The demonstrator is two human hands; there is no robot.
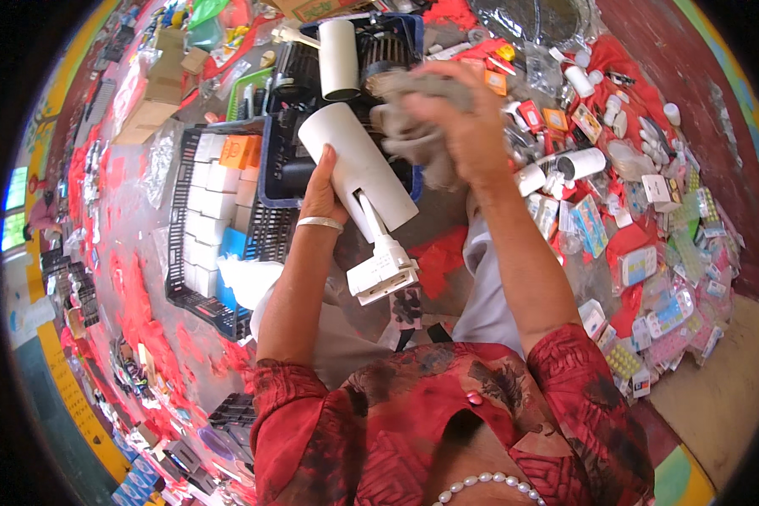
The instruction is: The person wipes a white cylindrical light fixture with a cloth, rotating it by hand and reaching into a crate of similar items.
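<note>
A white cylindrical track light (358,164) lies tilted across my left hand (321,192), whose fingers and thumb close on its side. Its white arm and track adapter (383,271) hang toward my lap. Bunched in my right hand (468,126) is a grey-brown rag (426,126), raised just right of the light's upper end. That hand and the rag are smeared by motion, and I cannot tell whether the cloth touches the light. Beyond them, a second white track light (338,61) rests on a dark blue crate (269,169) with black lamp parts in it.
On the left stands a black slatted crate (177,244) packed with small white boxes and an orange box (239,152). A cardboard box (153,88) lies behind it. Packets, bottles and red cloth (632,295) cover the floor on the right. A black-and-white cylinder (582,164) lies among them.
</note>
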